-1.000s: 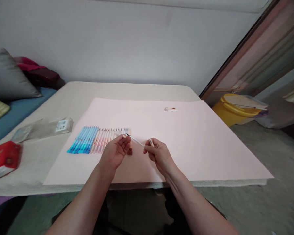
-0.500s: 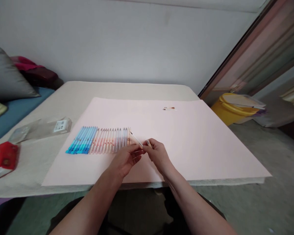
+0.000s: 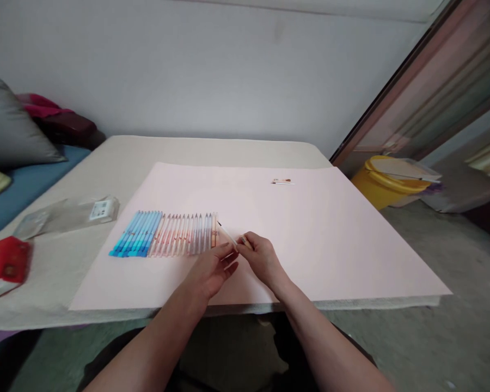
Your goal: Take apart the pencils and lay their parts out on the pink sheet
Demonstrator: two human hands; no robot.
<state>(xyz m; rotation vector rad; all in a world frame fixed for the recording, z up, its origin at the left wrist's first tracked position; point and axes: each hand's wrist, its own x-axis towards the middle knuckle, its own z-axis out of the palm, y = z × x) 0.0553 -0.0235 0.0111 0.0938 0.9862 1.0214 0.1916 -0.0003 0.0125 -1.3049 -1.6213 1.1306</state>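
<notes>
Both my hands meet just right of the row of pens, above the pink sheet. A thin white pen refill [image 3: 227, 233] with a dark tip slants up and left from between my fingertips. My left hand [image 3: 211, 271] pinches its lower end, the other fingers loosely curled. My right hand [image 3: 263, 258] is closed around a short peach-coloured pen barrel [image 3: 245, 242], its thumb also against the refill's end. Blue pens [image 3: 136, 234] and clear pens with peach and grey tones [image 3: 182, 235] lie side by side. One peach pen [image 3: 214, 231] ends the row.
A pen part [image 3: 281, 180] and a thin refill [image 3: 283, 184] lie at the back of the pink sheet [image 3: 330, 245]. On the left are a clear plastic package [image 3: 69, 215] and a red packet [image 3: 6, 267]. A yellow bucket [image 3: 375, 182] stands on the floor at right.
My hands have shifted only slightly, the right one a little left. The refill and barrel stay in them, and the row of pens is unchanged.
</notes>
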